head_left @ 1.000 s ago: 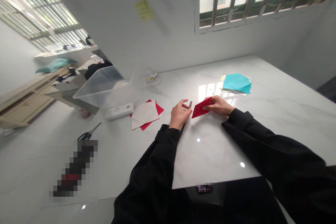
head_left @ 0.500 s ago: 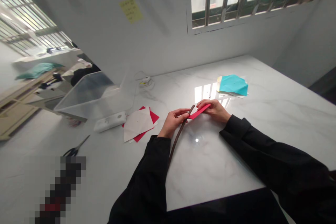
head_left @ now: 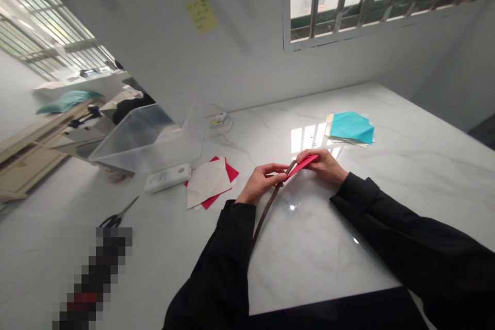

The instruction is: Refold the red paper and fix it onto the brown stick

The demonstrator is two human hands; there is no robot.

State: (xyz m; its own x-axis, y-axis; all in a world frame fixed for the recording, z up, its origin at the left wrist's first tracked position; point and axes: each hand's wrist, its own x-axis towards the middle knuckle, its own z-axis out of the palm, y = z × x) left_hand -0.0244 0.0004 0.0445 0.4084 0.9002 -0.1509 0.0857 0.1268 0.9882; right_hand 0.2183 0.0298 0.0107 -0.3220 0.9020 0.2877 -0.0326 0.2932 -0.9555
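Note:
My left hand (head_left: 263, 182) pinches a thin brown stick (head_left: 266, 210) near its upper end. The stick's lower end runs down behind my left sleeve. A narrow piece of red paper (head_left: 303, 164), seen nearly edge-on, slants up from the stick's tip. My right hand (head_left: 322, 163) is closed on the far end of that paper. The paper's near end meets the stick at my left fingertips; whether it is fixed there I cannot tell. To the left lies a small pile of pale and red paper sheets (head_left: 209, 181).
Blue and cream papers (head_left: 351, 127) lie at the back right of the marbled table (head_left: 417, 175). A white device (head_left: 168, 178), a clear plastic bin (head_left: 154, 152), black scissors (head_left: 118, 215) and a thin cable (head_left: 220, 119) are on the left. A yellow note (head_left: 201, 14) sticks to the wall.
The whole view has shifted slightly, so most things appear further right. Both hands still hold the stick and the red paper, the left fingers now nearer the stick's tip.

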